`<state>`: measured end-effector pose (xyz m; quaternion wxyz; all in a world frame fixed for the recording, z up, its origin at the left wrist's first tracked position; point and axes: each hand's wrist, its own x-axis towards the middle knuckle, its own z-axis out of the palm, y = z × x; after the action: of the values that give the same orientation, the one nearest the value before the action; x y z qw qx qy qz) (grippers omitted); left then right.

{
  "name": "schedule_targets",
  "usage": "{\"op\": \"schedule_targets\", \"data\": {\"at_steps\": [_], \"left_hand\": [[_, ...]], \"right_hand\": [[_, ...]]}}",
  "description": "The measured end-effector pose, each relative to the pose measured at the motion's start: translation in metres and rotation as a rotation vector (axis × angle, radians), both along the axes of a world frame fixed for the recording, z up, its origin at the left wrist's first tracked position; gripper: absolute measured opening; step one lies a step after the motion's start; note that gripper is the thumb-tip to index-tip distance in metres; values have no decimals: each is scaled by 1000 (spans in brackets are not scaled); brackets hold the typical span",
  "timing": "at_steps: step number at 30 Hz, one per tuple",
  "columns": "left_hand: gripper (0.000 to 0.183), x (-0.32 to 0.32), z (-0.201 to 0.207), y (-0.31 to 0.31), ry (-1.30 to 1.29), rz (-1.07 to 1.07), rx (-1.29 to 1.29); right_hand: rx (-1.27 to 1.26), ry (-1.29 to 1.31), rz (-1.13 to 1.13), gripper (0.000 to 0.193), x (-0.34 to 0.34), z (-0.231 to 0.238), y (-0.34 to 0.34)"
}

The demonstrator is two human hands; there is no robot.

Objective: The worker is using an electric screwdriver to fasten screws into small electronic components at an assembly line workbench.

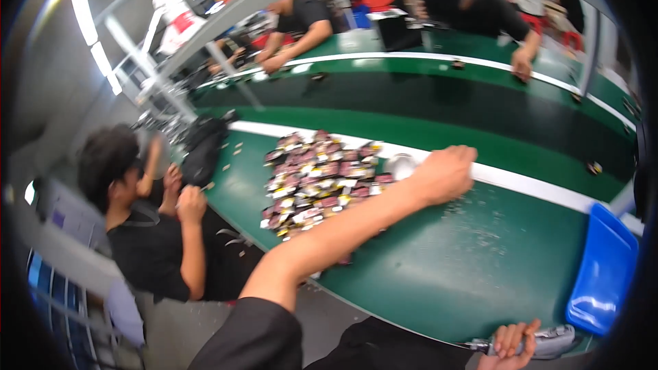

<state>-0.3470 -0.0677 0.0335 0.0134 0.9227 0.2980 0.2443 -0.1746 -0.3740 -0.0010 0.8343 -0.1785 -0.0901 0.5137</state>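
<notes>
My left hand (445,175) reaches across the green bench, over the white rail, with its fingers curled closed; what they hold, if anything, is hidden. Just left of it sits a small round metal dish (399,166). Beyond my forearm lies a large heap of small dark parts (319,181) with white, yellow and reddish bits; the arm covers part of it. Low on the right, at the bench's near edge, my right hand (514,342) is wrapped round a grey hand tool (554,342) with a narrow tip pointing left. The tool's exact kind is unclear.
A blue plastic bin (603,270) stands at the right. Tiny clear bits (483,229) are scattered on the bench (411,267). Behind the white rail (521,181) runs a dark conveyor belt (411,96) carrying a few small parts. One co-worker (151,219) sits at left; others work across the belt.
</notes>
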Motion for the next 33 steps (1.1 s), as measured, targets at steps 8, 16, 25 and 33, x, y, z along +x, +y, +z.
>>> {"op": "schedule_targets", "data": {"at_steps": [8,16,25,33], "left_hand": [[14,-51,23,-136,-269,-154,-299],[11,-29,-9,-235,-699,-291,-912],[12,-5,-19,-263,-808,-311,-1191],[26,-12,-21,-261,-902,-304,-1445]], "right_hand": [[-56,-6,-48,14,1,6,5],[100,-3,-96,10,-12,40,1],[154,51,-207,10,-16,50,-10],[247,99,-228,11,-19,50,-4]]}}
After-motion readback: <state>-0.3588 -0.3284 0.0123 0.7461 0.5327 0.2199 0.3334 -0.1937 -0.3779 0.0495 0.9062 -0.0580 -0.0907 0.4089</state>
